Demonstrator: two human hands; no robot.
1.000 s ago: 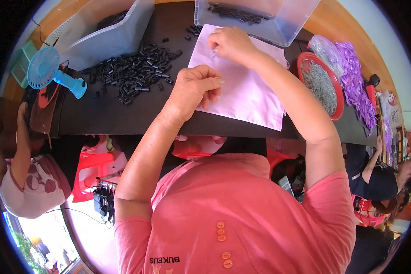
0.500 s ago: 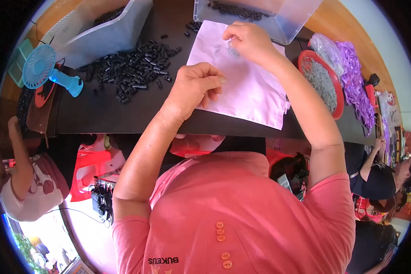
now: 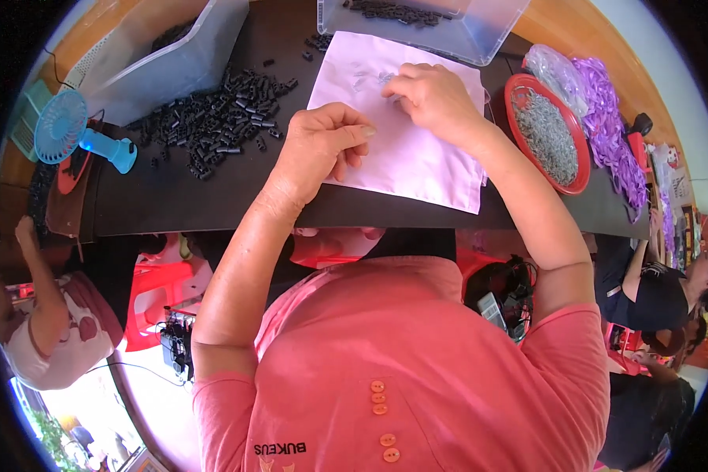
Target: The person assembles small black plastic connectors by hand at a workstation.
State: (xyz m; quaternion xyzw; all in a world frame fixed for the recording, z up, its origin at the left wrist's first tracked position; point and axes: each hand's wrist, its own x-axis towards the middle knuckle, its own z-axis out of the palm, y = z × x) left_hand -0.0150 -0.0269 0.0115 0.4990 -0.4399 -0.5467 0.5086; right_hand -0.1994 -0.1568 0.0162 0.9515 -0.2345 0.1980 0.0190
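A pink cloth (image 3: 417, 177) lies flat on the dark table under both of my hands. Over its left edge, my left hand (image 3: 326, 145) is closed, thumb against the bent fingers; whatever it may hold is hidden. Farther out, my right hand (image 3: 436, 98) has its fingertips pinched together low over the cloth. Beside those fingertips rests a small scatter of silvery metal pieces (image 3: 385, 78), too small to name. Whether one is in the pinch I cannot make out.
A heap of small black cylindrical pieces (image 3: 228, 118) spreads at left beside a clear plastic bin (image 3: 173, 75) and a blue fan (image 3: 106, 149). Another bin (image 3: 495, 27) stands behind the cloth. To the right are a red basket (image 3: 580, 149) of small metal pieces and purple ribbons (image 3: 606, 126).
My right hand has come nearer to me over the cloth, and the metal pieces by its fingertips show more. My left hand stays closed in about the same place. The whole view has shifted slightly.
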